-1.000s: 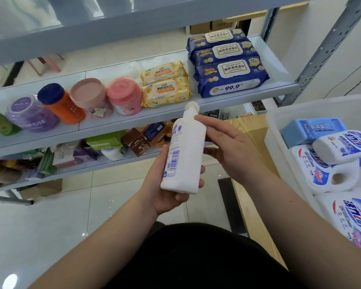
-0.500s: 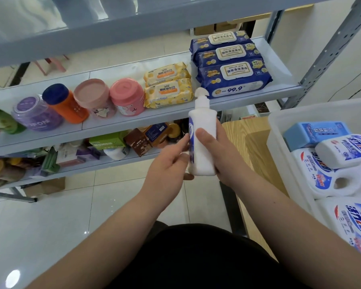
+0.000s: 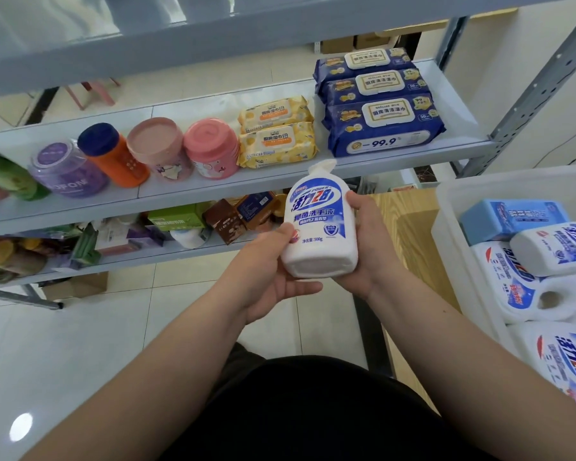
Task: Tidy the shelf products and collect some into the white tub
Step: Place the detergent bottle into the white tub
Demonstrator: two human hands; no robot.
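Far left on the shelf [image 3: 213,191] there's a green bottle [image 3: 10,174], then a purple jar [image 3: 67,171], an orange bottle with a blue cap [image 3: 113,154] and two pink tubs [image 3: 160,151], all in a row of sorts but leaning and packed tight. Next come the yellow wipe packs [image 3: 276,134], two deep, and further right the blue wipe packs [image 3: 379,108], stacked neatly. The lower shelf [image 3: 130,257] is a jumble of boxes and tins, so I'd say tidying remains there.

Now to the middle, near the camera: the hand-wash bottle [image 3: 320,227] is up in the air in front of the shelf, label facing us, nozzle pointing away. The left hand [image 3: 266,277] cradles it, thumb laid up its left side, fingers fairly straight under the base, supporting rather than clenching. The right hand [image 3: 369,247] has the real hold, thumb hooked over the upper right edge, palm wrapped along that side, fingers hidden behind.

Over on the right, the white tub [image 3: 444,234] sits on a wooden top [image 3: 409,227] and is already loaded: a blue pack [image 3: 512,217] and several matching bottles [image 3: 556,247] lying inside. So collecting looks well along. This bottle is not in yet; judging by the match, a short carry to the right should finish it.
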